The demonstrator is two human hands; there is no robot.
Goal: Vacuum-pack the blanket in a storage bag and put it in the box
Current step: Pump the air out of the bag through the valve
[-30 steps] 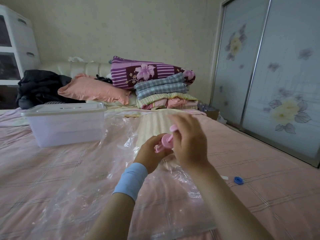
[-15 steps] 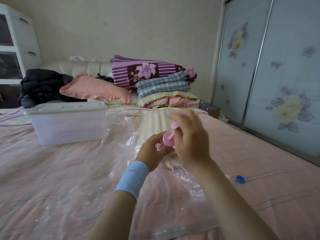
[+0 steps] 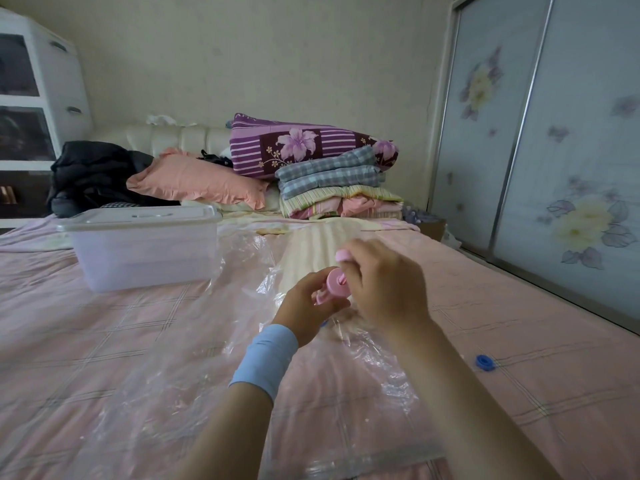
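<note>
Pumping stage, by the look of it. Clear storage bag (image 3: 194, 393) lies flat along the bed (image 3: 69, 341), slack and crinkled. The cream striped blanket (image 3: 311, 244) sits at its far end, apparently inside the plastic, though the film's edge there is hard to trace. Both hands are over the bag's middle, on a small pink hand pump (image 3: 334, 287). Left hand (image 3: 304, 303), blue wristband (image 3: 265, 362) at the wrist, has its fingers (image 3: 317, 277) curled round the pump barrel. Right hand (image 3: 384, 289) has its fingers (image 3: 353, 261) curled on the plunger knob at the top. The pump's foot and the valve are hidden beneath the hands, so whether it is seated cannot be told. A blue cap (image 3: 484, 362) lies loose on the bed to the right, likely the valve's. Storage box (image 3: 145, 251), lid on, stands beside the bag at left, well short of use. Judgement: little air is out yet. Next calls for holding the barrel square on the valve while stroking the plunger, then capping the valve, opening the box and loading the flattened bag.
</note>
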